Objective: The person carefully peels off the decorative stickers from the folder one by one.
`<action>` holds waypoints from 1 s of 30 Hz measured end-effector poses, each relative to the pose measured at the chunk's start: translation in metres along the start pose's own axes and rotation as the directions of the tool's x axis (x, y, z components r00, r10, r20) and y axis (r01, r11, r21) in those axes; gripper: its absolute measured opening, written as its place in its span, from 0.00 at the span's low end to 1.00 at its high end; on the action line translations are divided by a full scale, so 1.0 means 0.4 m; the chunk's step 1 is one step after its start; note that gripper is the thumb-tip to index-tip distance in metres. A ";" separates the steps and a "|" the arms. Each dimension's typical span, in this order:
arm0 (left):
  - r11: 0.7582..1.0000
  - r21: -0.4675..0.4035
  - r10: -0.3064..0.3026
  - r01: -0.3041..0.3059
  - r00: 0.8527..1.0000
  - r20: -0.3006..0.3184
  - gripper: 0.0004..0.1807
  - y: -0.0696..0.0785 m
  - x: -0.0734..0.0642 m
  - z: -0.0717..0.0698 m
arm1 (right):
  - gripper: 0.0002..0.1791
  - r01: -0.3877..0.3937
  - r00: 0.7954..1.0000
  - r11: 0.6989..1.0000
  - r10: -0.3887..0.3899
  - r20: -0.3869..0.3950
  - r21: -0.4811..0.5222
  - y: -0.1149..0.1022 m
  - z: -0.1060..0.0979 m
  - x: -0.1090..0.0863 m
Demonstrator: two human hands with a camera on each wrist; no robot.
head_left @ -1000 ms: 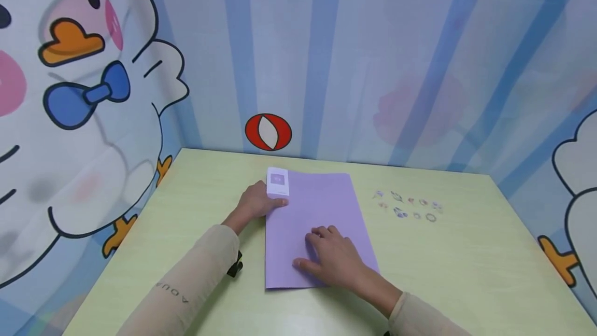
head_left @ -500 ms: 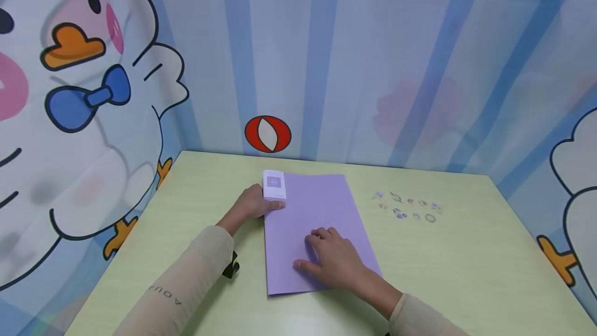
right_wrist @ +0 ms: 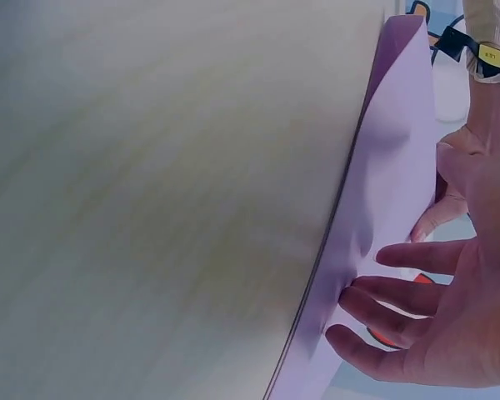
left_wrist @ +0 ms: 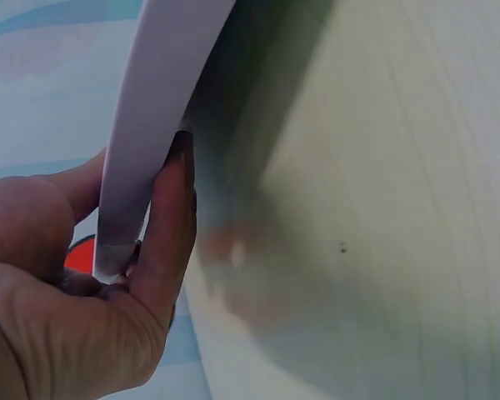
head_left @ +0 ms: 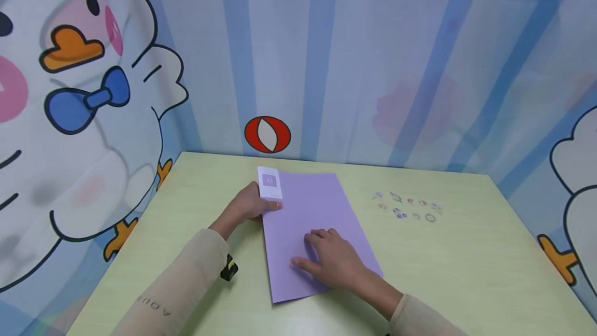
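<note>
A purple folded sheet (head_left: 303,211) lies slanted on the table, with a small white label (head_left: 269,184) bearing a purple square at its upper left corner. Just below the label, my left hand (head_left: 244,204) pinches the sheet's left edge, thumb on top and the other fingers underneath. In the left wrist view, the sheet's edge (left_wrist: 150,108) stands between thumb and fingers, raised off the table. My right hand (head_left: 333,258) rests on the lower part of the sheet with relaxed, spread fingers (right_wrist: 392,304). The right wrist view shows layered edges and a rounded fold at the far end.
Several small flower-like cutouts or stickers (head_left: 399,213) lie in two rows on the pale yellow-green table (head_left: 466,263) to the right of the sheet. A printed duck cloth (head_left: 350,66) rises behind the table and along both sides.
The sheet has turned a little counterclockwise: its top and label have shifted left with my left hand, and its lower left corner has come nearer and rightward. My right hand has barely moved.
</note>
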State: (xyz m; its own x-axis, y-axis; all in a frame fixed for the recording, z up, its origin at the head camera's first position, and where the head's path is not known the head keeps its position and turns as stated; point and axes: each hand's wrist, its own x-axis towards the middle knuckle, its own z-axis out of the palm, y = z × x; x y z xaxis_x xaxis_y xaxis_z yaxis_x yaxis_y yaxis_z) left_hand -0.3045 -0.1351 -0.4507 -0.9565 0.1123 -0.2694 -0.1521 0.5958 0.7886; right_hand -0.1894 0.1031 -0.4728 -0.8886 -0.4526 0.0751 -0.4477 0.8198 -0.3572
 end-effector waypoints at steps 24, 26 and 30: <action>0.997 0.025 0.075 -0.074 0.996 -0.053 0.47 0.103 -0.150 -0.023 | 0.61 -0.016 0.996 0.998 0.011 -0.083 -0.056 -0.132 -0.016 -0.010; 0.995 0.023 0.102 -0.101 0.993 -0.054 0.46 0.111 -0.169 -0.026 | 0.61 -0.015 0.997 0.999 0.012 -0.074 -0.033 -0.134 -0.024 -0.013; 0.990 0.007 0.142 -0.142 0.988 -0.056 0.43 0.127 -0.202 -0.038 | 0.61 0.010 0.997 0.999 -0.006 -0.071 0.053 -0.130 -0.041 -0.020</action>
State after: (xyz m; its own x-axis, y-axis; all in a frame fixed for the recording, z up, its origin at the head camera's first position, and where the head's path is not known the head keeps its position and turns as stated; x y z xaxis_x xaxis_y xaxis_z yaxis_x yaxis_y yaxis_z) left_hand -0.2385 -0.1259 -0.3804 -0.9808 0.1514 -0.1232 -0.0129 0.5795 0.8148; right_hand -0.1606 0.0698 -0.4394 -0.8908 -0.4314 0.1431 -0.4504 0.7958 -0.4048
